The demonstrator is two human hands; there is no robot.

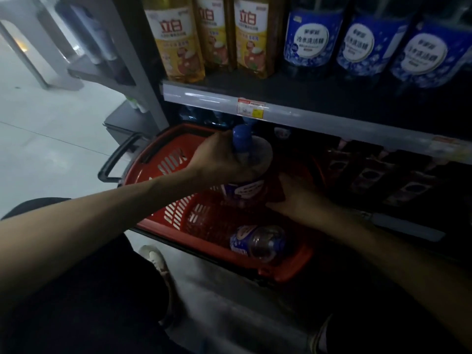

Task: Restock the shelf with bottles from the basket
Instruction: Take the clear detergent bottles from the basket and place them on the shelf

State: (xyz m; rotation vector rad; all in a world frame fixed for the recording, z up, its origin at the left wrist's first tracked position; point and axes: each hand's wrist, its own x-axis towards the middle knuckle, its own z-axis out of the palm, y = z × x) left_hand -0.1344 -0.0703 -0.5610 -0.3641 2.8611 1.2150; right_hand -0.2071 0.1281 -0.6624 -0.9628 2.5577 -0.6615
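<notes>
Left forearm closest; left hand (217, 159) clamped round neck of blue-capped bottle (245, 190), right hand (298, 198) cupping its lower body. It's upright, long axis vertical, over red basket (163, 162). Matching blue-label row (311, 39) sits up and right on shelf (306, 111), so the lift likely goes that way. Second bottle (258, 242) lies sideways in basket.

Dark shelf board with grey edge strip (204, 95), yellow-labelled amber bottles (251, 37) standing left, blue-labelled dark bottles (367, 39) right, red slotted plastic basket (158, 159) on pale floor (51, 123).
</notes>
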